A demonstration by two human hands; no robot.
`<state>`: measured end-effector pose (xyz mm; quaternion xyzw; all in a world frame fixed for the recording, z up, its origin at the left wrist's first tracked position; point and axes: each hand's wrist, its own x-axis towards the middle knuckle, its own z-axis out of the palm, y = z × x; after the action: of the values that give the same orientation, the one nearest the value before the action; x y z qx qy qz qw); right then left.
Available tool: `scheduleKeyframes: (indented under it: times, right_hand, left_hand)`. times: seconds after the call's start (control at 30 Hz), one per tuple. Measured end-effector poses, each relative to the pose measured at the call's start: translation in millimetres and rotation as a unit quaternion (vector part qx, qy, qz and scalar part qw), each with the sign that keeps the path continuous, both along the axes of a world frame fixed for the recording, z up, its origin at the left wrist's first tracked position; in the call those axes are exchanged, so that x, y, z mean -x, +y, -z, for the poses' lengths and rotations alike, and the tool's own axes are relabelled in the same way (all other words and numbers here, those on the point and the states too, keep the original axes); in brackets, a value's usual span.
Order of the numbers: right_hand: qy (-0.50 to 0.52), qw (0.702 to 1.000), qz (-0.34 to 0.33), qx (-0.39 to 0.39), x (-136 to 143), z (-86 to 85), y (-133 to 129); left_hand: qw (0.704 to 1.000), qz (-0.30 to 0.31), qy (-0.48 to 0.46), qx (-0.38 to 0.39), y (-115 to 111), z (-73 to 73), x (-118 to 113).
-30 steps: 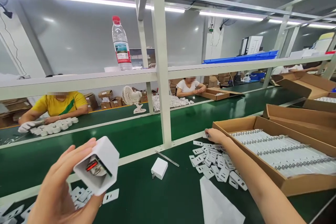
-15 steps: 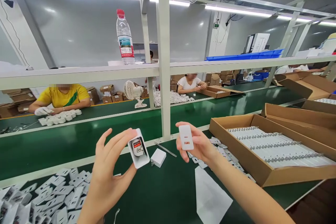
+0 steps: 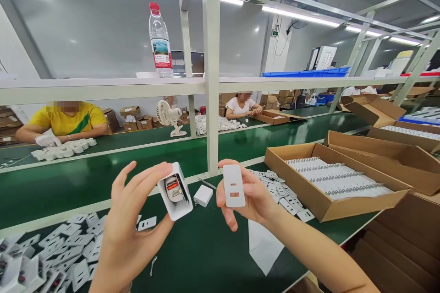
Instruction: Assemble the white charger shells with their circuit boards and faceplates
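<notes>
My left hand (image 3: 137, 210) grips a white charger housing (image 3: 176, 191) between thumb and fingers; its open end faces me and shows red and metal ports inside. In my right hand (image 3: 249, 187) is a flat white cover plate (image 3: 234, 186) with two slots, held upright by the fingertips. The two parts are apart. Between and behind my hands, a closed white charger (image 3: 203, 195) lies on the green table (image 3: 192, 256). A loose cover plate (image 3: 147, 223) shows just behind my left thumb.
Piled plates (image 3: 68, 247) and open housings (image 3: 25, 274) lie at left. More plates (image 3: 288, 197) sit beside a cardboard box (image 3: 330, 210) of white parts at right. White paper (image 3: 264, 247) lies under my right forearm. A post (image 3: 212, 68) rises ahead; two people work across the line.
The view has shifted to the right. My right hand has brought the cover plate closer to me and turned it to face me more squarely. The left hand still holds the housing.
</notes>
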<state>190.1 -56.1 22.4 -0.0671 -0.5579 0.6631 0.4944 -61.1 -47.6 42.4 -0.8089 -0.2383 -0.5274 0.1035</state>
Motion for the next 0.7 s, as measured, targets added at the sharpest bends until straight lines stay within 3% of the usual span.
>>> scheduleKeyframes:
  times: [0.17,0.3,0.37,0.47,0.53,0.6,0.7]
  right_hand:
    - [0.017,0.999,0.033,-0.004,4.5,0.7,0.0]
    - [-0.034,0.991,0.116,-0.053,-4.3,-6.6,-3.0]
    - [-0.133,0.965,0.165,-0.156,-13.1,-20.5,-7.7]
    - [-0.266,0.884,0.216,-0.317,-22.4,-52.1,-15.5]
    - [-0.3,0.867,0.231,-0.325,-21.2,-73.7,-19.2]
    - [-0.325,0.87,0.215,-0.302,-13.7,-89.9,-21.0]
    - [-0.36,0.866,0.165,-0.304,1.7,-99.4,-20.0]
  left_hand:
    - [1.0,-0.009,0.017,-0.011,-2.6,-3.0,0.3]
    - [0.999,-0.006,0.034,0.009,-2.8,-4.1,-1.2]
    - [0.998,0.012,0.041,0.041,-2.3,-3.8,-1.7]
    - [0.991,0.06,0.051,0.11,-0.5,-2.9,-2.1]
    - [0.985,0.092,0.057,0.137,0.8,-2.3,-2.2]
    - [0.982,0.113,0.055,0.144,2.0,-1.9,-2.1]
    - [0.98,0.126,0.047,0.146,3.0,-2.0,-1.7]
